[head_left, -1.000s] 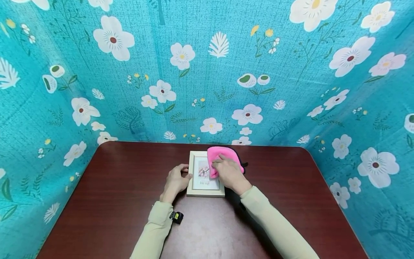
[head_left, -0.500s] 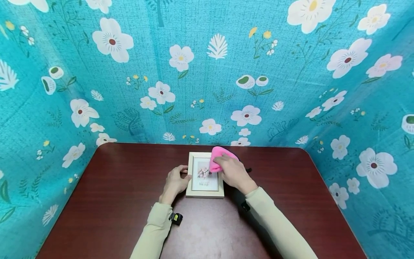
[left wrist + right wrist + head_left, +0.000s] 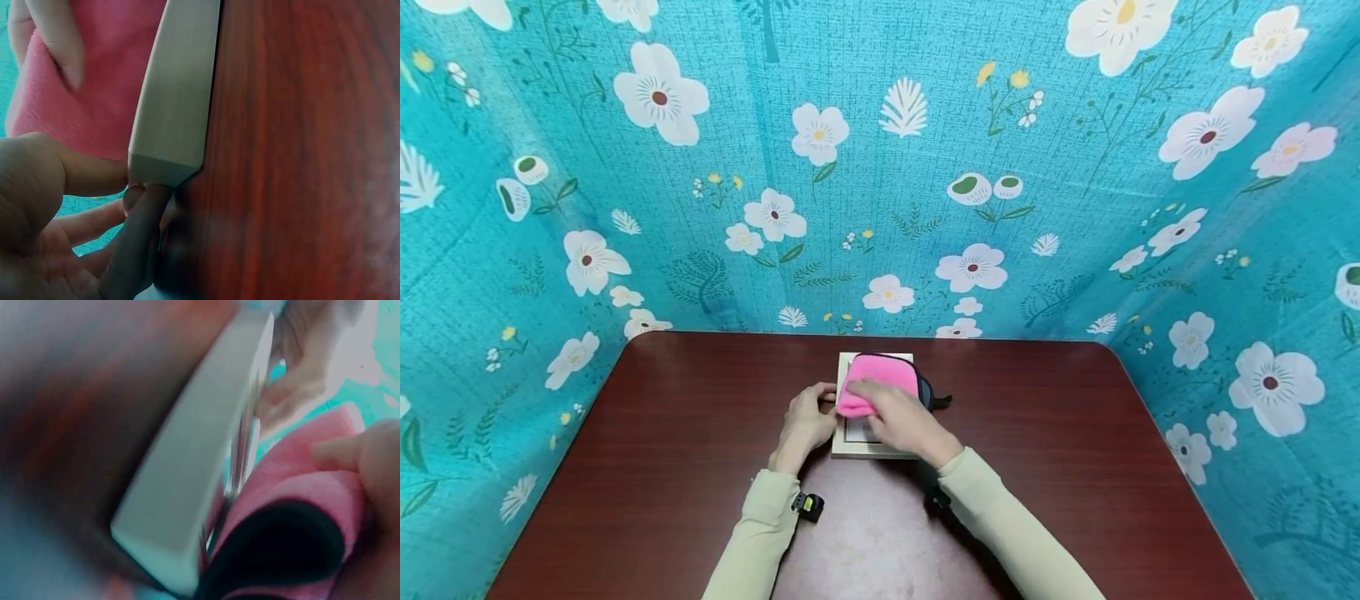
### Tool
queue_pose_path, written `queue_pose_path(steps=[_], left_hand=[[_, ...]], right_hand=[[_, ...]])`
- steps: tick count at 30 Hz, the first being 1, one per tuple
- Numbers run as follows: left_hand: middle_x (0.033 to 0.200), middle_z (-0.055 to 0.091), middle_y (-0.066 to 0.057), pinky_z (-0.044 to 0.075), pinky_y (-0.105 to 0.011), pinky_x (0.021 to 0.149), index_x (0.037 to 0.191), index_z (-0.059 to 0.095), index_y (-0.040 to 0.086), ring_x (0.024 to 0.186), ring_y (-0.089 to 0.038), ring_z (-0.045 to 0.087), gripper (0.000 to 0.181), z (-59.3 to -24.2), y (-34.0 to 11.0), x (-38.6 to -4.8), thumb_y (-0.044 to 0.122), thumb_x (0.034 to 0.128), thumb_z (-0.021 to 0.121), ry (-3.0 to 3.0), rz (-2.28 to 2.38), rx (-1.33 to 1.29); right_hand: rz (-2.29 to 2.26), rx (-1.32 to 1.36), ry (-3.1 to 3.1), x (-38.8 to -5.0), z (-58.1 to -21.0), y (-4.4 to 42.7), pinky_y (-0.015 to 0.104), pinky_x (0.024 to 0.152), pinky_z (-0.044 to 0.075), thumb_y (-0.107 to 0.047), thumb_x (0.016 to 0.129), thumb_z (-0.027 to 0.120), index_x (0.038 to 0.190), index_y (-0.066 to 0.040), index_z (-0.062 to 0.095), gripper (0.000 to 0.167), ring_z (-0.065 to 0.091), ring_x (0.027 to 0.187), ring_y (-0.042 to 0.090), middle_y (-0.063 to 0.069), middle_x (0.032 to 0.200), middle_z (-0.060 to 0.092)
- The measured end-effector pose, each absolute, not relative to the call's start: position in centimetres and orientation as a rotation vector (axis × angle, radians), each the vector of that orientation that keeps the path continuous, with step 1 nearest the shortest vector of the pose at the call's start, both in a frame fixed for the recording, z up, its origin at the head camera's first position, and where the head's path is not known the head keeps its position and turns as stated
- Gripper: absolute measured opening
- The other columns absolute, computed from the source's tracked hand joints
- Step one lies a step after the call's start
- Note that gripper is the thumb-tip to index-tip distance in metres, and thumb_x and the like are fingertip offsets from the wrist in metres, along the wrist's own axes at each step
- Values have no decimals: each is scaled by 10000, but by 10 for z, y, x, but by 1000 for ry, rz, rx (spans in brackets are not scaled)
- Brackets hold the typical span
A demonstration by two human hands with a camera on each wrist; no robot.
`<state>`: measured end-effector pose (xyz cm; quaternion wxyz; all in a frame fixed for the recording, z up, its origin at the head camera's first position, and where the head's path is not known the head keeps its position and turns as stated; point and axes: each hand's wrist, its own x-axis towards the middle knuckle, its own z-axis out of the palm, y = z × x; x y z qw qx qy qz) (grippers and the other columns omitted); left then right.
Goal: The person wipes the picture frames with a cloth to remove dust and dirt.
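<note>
A cream picture frame (image 3: 872,450) lies face up near the table's far edge, its print mostly covered. My left hand (image 3: 805,425) grips the frame's left side, thumb and fingers at that edge; the left wrist view shows these fingertips (image 3: 153,197) against the frame's end (image 3: 172,94). My right hand (image 3: 902,417) holds a folded pink cloth (image 3: 887,371) with dark trim over the glass. In the right wrist view the cloth (image 3: 300,450) bends over the frame, its dark underside showing, with my right thumb (image 3: 340,453) on it.
A dark red-brown wooden table (image 3: 700,475) surrounds the frame. Behind it and at both sides hangs a turquoise flowered curtain (image 3: 880,167). A small black device (image 3: 808,506) is strapped at my left wrist.
My right hand swept the cloth up and right off part of the print, then left and down across the glass to the frame's left side. My left hand stayed at the frame's edge.
</note>
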<state>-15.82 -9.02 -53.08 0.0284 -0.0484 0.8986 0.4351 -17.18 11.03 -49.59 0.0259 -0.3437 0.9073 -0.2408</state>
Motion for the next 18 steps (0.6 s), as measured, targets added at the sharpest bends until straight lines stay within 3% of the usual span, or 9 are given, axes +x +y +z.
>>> queue_pose_path(steps=[9, 18], left_hand=[[1184, 746, -26, 520, -516, 1009, 1346, 722, 143, 1162, -269, 673, 372, -531, -92, -158, 161, 975, 752, 2763, 1335, -173], [1209, 732, -35, 520, -518, 1002, 1359, 713, 150, 1168, -272, 661, 388, -531, -89, -156, 172, 976, 770, 2737, 1343, -207]], right_hand=[[-446, -1080, 2841, -163, -498, 99, 497, 1189, 455, -10, 953, 726, 1436, -69, 674, 489, 562, 1445, 359, 118, 1496, 649], [-278, -1101, 2907, -162, -501, 100, 489, 1153, 491, 28, 854, 749, 1386, -101, 688, 551, 591, 1421, 327, 95, 1459, 680]])
